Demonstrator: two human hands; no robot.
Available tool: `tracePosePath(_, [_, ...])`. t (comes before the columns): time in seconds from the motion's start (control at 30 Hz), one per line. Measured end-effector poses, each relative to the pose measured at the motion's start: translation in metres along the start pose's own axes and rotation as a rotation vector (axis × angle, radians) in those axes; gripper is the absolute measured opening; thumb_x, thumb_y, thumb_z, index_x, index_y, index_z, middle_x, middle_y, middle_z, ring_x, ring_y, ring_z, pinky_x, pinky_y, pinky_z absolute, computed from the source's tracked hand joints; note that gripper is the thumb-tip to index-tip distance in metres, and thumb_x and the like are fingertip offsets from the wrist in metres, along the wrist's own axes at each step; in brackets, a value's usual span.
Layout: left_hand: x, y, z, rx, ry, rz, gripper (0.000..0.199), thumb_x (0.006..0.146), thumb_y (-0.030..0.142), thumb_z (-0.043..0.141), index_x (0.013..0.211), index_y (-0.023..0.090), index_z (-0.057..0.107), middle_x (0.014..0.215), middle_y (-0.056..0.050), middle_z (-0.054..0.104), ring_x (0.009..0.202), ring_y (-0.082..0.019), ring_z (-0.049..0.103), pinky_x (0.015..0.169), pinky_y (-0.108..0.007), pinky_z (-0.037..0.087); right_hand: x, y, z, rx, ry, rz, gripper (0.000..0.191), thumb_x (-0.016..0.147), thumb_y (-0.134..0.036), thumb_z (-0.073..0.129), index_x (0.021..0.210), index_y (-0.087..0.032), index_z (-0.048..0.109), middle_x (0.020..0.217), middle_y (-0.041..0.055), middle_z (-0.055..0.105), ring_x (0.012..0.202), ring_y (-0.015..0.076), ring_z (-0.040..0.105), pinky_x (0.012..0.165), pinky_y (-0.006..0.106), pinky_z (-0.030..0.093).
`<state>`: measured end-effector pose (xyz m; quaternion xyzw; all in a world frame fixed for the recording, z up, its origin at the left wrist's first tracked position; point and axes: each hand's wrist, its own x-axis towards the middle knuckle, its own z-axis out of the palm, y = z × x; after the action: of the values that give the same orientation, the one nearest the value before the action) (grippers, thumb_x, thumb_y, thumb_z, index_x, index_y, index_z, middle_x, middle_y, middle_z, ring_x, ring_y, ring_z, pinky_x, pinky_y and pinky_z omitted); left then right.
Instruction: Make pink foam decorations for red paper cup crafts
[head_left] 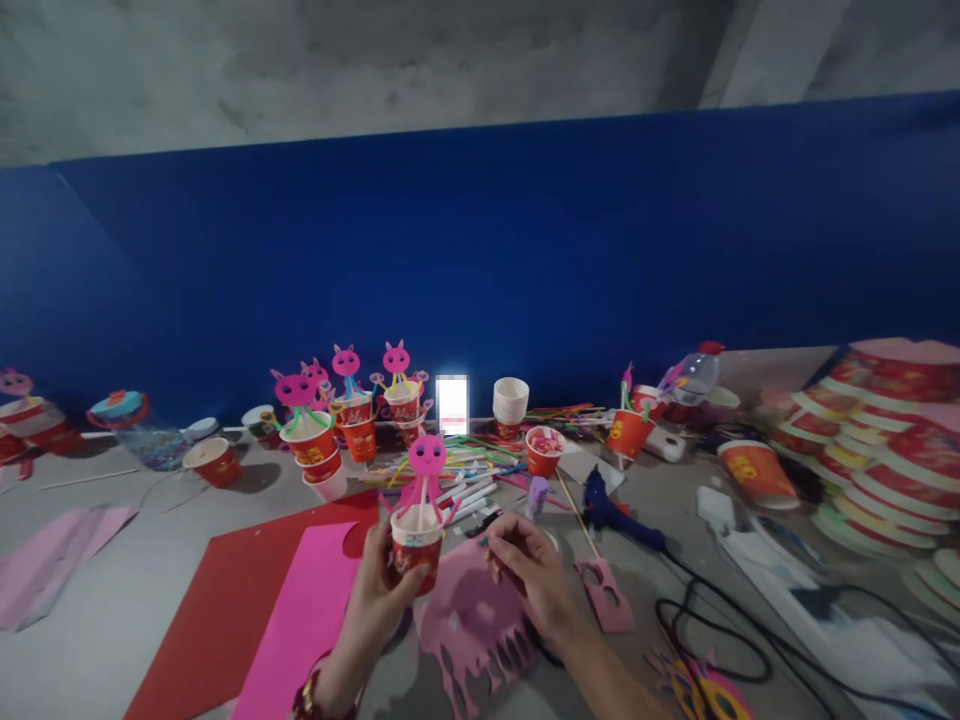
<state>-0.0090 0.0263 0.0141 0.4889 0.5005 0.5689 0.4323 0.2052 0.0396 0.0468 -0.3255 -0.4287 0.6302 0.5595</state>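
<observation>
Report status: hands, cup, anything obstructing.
Left hand gripping cup. Right hand curled, load unclear. Cup roughly upright, pink figure above rim. Glue gun right, clear of hands.

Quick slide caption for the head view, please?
Left grip holding a red paper cup topped by a smiling pink cutout figure; right grip over a fringed pink sheet.

Red paper cup, upright; pink smiling figure atop.

- Left hand: bare, five-fingered, human.
- Left wrist: dark red band with gold-toned flecks, uneven outline; bracelet or cuff, too blurred to tell.
- Right hand: bare.
- Right forearm: bare, wrist included, to the view's lower edge.
</observation>
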Motion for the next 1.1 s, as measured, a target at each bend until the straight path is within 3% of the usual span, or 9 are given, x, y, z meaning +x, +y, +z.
tracePosePath(0.1, [0.003, 0.007, 0.013, -0.086, -0.126, -0.072, 0.061, 0.071, 0.039, 0.081, 0.122, 0.020, 0.054, 0.121, -0.012, 0.064, 0.114, -0.030, 0.060, 0.095, -0.039, 0.050, 0.000, -0.004, 0.000, 0.043, 0.058, -0.018, 0.029, 0.073, -0.042, 0.081, 0.072, -0.019, 0.062, 0.064, -0.0018, 0.060, 0.052, 0.0107, 0.050, 0.051, 0.024, 0.040])
tracePosePath(0.27, [0.004, 0.002, 0.031, -0.119, -0.224, -0.093, 0.070, 0.065, 0.038, 0.085, 0.123, 0.022, 0.050, 0.124, -0.012, 0.064, 0.115, -0.031, 0.061, 0.097, -0.041, 0.049, 0.006, 0.002, -0.008, 0.018, 0.182, -0.134, 0.028, 0.077, -0.044, 0.077, 0.075, -0.021, 0.061, 0.059, -0.0043, 0.055, 0.050, 0.0109, 0.047, 0.049, 0.024, 0.037])
tracePosePath(0.5, [0.002, -0.029, 0.031, -0.038, -0.255, -0.117, 0.071, 0.062, 0.041, 0.086, 0.117, 0.023, 0.045, 0.108, -0.009, 0.070, 0.097, -0.030, 0.067, 0.085, -0.040, 0.054, 0.008, 0.007, -0.019, -0.055, 0.258, -0.176, 0.026, 0.082, -0.041, 0.073, 0.076, -0.020, 0.059, 0.055, -0.0063, 0.050, 0.048, 0.0094, 0.043, 0.048, 0.022, 0.033])
tracePosePath(0.67, [-0.005, -0.022, 0.031, -0.058, -0.268, -0.161, 0.071, 0.066, 0.042, 0.084, 0.120, 0.022, 0.042, 0.111, -0.009, 0.068, 0.100, -0.028, 0.066, 0.087, -0.038, 0.053, 0.007, 0.008, -0.015, -0.084, 0.256, -0.171, 0.028, 0.081, -0.041, 0.074, 0.072, -0.020, 0.057, 0.053, -0.0062, 0.050, 0.047, 0.0083, 0.042, 0.046, 0.022, 0.031])
tracePosePath(0.87, [-0.014, -0.016, 0.042, -0.108, -0.193, -0.146, 0.078, 0.064, 0.048, 0.084, 0.123, 0.021, 0.040, 0.113, -0.010, 0.067, 0.106, -0.030, 0.064, 0.091, -0.041, 0.051, 0.006, 0.009, -0.008, -0.041, 0.275, -0.135, 0.028, 0.081, -0.040, 0.075, 0.073, -0.019, 0.058, 0.056, -0.0055, 0.053, 0.046, 0.0067, 0.041, 0.046, 0.021, 0.032])
tracePosePath(1.1, [-0.014, -0.012, 0.040, -0.056, -0.276, -0.137, 0.075, 0.069, 0.042, 0.083, 0.125, 0.022, 0.037, 0.119, -0.011, 0.065, 0.109, -0.029, 0.064, 0.094, -0.041, 0.050, 0.006, 0.018, -0.008, -0.030, 0.289, -0.120, 0.027, 0.082, -0.040, 0.074, 0.073, -0.019, 0.059, 0.056, -0.0044, 0.055, 0.046, 0.0068, 0.042, 0.046, 0.021, 0.031])
